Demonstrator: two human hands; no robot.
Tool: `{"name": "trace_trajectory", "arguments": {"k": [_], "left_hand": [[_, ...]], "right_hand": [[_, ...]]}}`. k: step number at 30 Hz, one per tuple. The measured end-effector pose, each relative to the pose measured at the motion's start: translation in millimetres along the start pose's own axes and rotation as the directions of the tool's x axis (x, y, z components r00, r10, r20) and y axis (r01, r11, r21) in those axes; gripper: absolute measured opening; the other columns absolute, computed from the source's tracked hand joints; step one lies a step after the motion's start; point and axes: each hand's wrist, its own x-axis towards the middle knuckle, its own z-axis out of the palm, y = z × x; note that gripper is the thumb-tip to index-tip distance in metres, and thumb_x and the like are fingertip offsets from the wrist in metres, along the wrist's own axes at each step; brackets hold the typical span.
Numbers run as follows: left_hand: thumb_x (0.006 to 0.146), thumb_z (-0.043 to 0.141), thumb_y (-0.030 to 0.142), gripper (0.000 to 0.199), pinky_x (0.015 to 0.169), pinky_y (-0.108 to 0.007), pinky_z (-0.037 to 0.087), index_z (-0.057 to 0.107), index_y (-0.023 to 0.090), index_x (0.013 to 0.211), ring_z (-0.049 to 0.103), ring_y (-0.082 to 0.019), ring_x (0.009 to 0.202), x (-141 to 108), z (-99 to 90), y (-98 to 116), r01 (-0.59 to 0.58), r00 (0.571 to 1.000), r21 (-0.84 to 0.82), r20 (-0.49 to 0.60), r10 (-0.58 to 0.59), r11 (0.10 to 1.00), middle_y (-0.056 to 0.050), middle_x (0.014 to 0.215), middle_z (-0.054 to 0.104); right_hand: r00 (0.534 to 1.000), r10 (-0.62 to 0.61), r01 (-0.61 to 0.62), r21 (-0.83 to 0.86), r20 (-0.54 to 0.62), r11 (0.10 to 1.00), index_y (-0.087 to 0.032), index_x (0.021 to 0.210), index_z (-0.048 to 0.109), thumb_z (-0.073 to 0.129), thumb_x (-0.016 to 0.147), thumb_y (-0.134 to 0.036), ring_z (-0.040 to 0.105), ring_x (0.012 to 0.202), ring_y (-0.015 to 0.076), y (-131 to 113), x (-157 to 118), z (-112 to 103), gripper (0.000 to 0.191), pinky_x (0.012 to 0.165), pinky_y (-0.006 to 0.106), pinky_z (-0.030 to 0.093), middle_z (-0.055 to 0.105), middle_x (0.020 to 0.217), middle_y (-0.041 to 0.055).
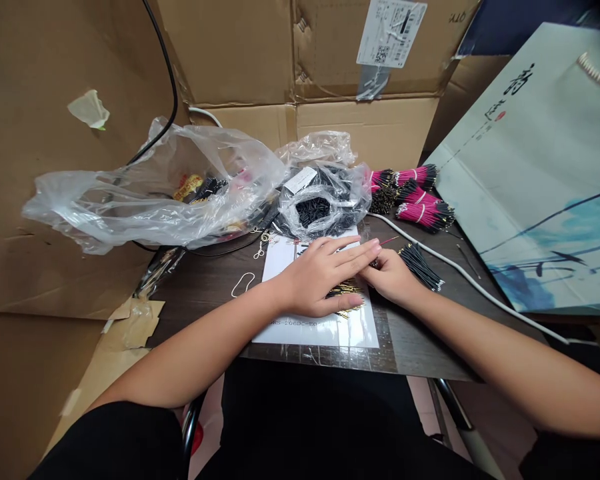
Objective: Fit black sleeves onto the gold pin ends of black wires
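My left hand [323,273] lies palm down with its fingers stretched out, over a pile of thin gold pins [347,291] on a printed white sheet [350,333]. Its fingertips reach across to my right hand [391,275], which is closed in a pinch. A thin red wire [389,241] with a gold-coloured tip sticks out beyond the right hand's fingers; its other end is hidden. Right of that hand lies a bunch of black wires [423,267] with pale metal tips. Behind both hands an opened plastic bag holds short black tubes [314,211].
Tied pink bundles with black ends [423,212] lie at the back right. A large clear plastic bag [150,207] covers the back left. A white cable [460,267] crosses the table [410,353] beside a pale paper bag [545,180]. Cardboard [240,53] walls the back.
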Motion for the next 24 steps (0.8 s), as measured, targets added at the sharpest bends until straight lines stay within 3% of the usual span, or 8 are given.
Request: {"name": "trace_trajectory", "arguments": {"k": [5,10,15,18,20,21,22,24], "left_hand": [[0.091,0.035,0.06,0.077,0.11,-0.05,0.025,0.01,0.022,0.153,0.025,-0.031,0.142,1,-2.2,2,-0.033,0.999,-0.055,-0.039,0.031,0.998,-0.01,0.156,0.024],[0.093,0.033,0.057,0.068,0.109,-0.048,0.03,0.023,0.021,0.15,0.033,-0.029,0.138,-2,-3.2,0,0.002,0.968,-0.124,-0.248,-0.033,0.992,-0.014,0.153,0.03],[0.095,0.039,0.044,0.04,0.087,-0.038,0.045,0.06,0.015,0.113,0.056,-0.02,0.096,-5,-5.8,-1,0.114,0.882,-0.27,-0.416,-0.222,0.956,-0.011,0.104,0.06],[0.096,0.039,0.043,0.037,0.071,-0.03,0.044,0.063,0.015,0.089,0.052,-0.014,0.072,-4,-8.0,1,0.256,0.867,-0.446,-0.286,-0.408,0.858,-0.004,0.077,0.058],[0.097,0.035,0.047,0.043,0.064,-0.028,0.043,0.063,0.016,0.09,0.049,-0.012,0.063,-2,-7.9,3,0.32,0.878,-0.576,-0.119,-0.464,0.752,-0.002,0.071,0.055],[0.097,0.033,0.049,0.046,0.062,-0.027,0.042,0.063,0.015,0.09,0.048,-0.011,0.061,-2,-7.2,4,0.332,0.884,-0.629,-0.054,-0.465,0.703,-0.002,0.069,0.054],[0.097,0.032,0.051,0.048,0.061,-0.027,0.043,0.063,0.015,0.088,0.048,-0.011,0.061,-1,-6.1,5,0.332,0.891,-0.667,-0.01,-0.453,0.667,-0.002,0.068,0.053],[0.097,0.032,0.052,0.051,0.062,-0.027,0.045,0.061,0.014,0.08,0.051,-0.011,0.062,0,-3.2,6,0.321,0.911,-0.701,0.046,-0.41,0.636,-0.002,0.069,0.054]], "right_hand": [[1.0,-0.027,0.027,-0.001,-0.01,1.0,-0.014,0.063,0.056,0.044,0.09,-0.053,0.04,0.05,0.0068,0,-4,-1,0.049,0.051,0.022,0.034,0.046,0.051,-0.0024],[0.996,-0.082,0.08,-0.087,-0.027,0.993,-0.016,0.066,0.061,0.038,0.094,-0.05,0.051,0.057,0.0097,-2,-9,-6,0.05,0.062,0.026,0.04,0.056,0.059,0.001],[0.964,-0.26,0.236,-0.259,-0.061,0.937,-0.019,0.065,0.061,0.038,0.094,-0.051,0.053,0.085,0.0168,-7,-13,-13,0.049,0.09,0.037,0.039,0.063,0.079,0.0049],[0.823,-0.545,0.416,-0.486,-0.158,0.769,-0.028,0.08,0.069,0.027,0.091,-0.063,0.047,0.107,0.0236,-5,-14,-14,0.056,0.101,0.047,0.034,0.062,0.108,0.0055],[0.719,-0.676,0.482,-0.582,-0.164,0.654,-0.037,0.087,0.071,0.022,0.081,-0.079,0.041,0.115,0.0275,2,-11,-11,0.065,0.106,0.052,0.03,0.058,0.114,0.0034],[0.698,-0.699,0.498,-0.596,-0.155,0.63,-0.041,0.086,0.072,0.023,0.074,-0.086,0.039,0.116,0.0288,6,-7,-7,0.067,0.108,0.054,0.028,0.058,0.111,0.0032],[0.707,-0.694,0.505,-0.589,-0.138,0.631,-0.044,0.084,0.071,0.028,0.067,-0.091,0.039,0.116,0.0297,11,-3,-3,0.066,0.109,0.055,0.026,0.058,0.106,0.0037],[0.817,-0.57,0.451,-0.522,-0.085,0.724,-0.044,0.078,0.071,0.045,0.063,-0.088,0.04,0.113,0.0293,22,7,6,0.053,0.109,0.055,0.028,0.056,0.092,0.0052]]}}
